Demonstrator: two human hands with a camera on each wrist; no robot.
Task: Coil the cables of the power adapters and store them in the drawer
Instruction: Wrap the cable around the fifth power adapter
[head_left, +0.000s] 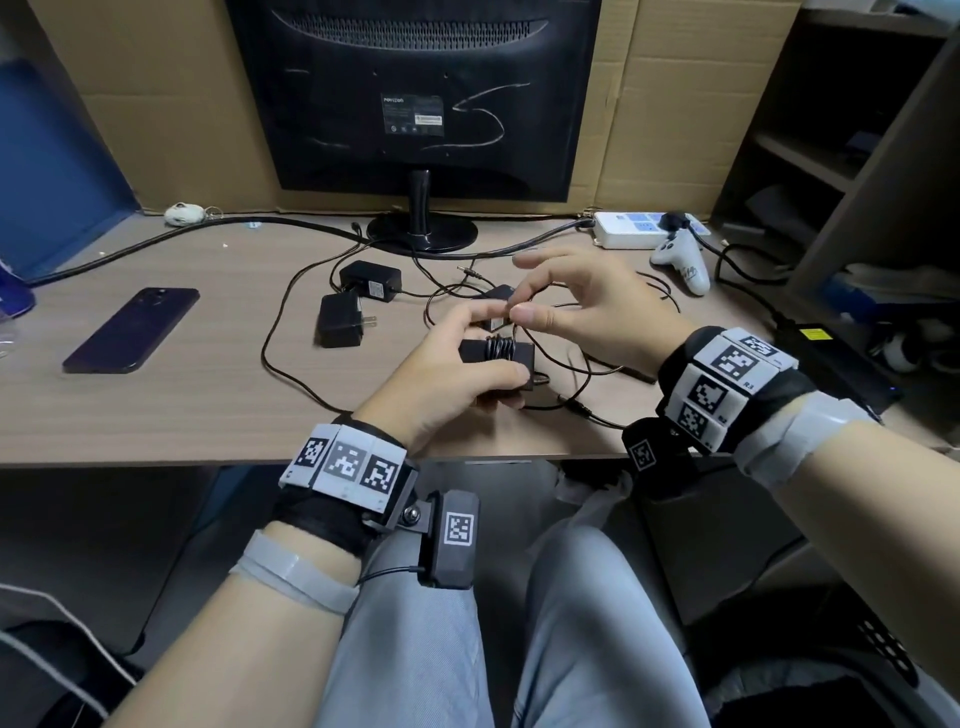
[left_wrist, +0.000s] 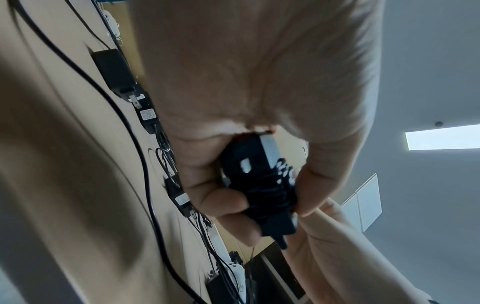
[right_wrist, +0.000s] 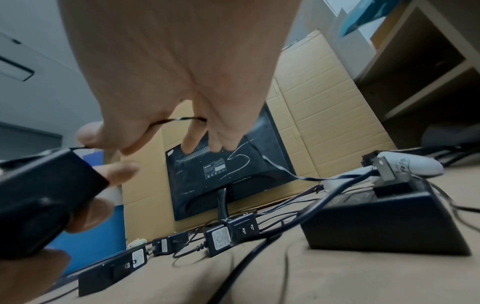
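1. Left hand (head_left: 441, 364) grips the power adapter (head_left: 496, 356), cable wraps round its middle, mid-desk.
2. Right hand (head_left: 587, 306) pinches the thin cable (head_left: 550, 358) between thumb and forefinger.
3. Two loose adapters (head_left: 353, 306) lie at 10 o'clock, phone (head_left: 132, 330) further left, monitor (head_left: 415, 93) at 12, white controller (head_left: 683, 260) at 2.

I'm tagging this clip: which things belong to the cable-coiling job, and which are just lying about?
Job: held adapter, its cable, left hand, right hand, two loose adapters.
Lying about: phone, monitor, game controller, power strip.
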